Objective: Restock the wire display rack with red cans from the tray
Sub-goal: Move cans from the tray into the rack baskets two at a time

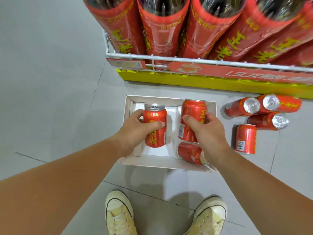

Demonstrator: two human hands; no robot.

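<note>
The left hand [135,128] is wrapped around a red can [155,126], thumb across the front and fingers behind it. This can stands upright over the left part of the white cardboard tray [128,107], its pull-tab top facing up toward the camera. The right hand [208,131] grasps a second red can [193,116] in the same way, over the right part of the tray, also with its long axis vertical and top up. Under the right wrist a third can [191,154] lies on its side in the tray's near right corner. On the grey floor to the right of the tray, three cans [264,107] lie on their sides with silver ends toward the camera, and one can [246,139] stands just beside them. Beyond the tray is the wire display rack [152,57], holding large red bottles [162,31].
</note>
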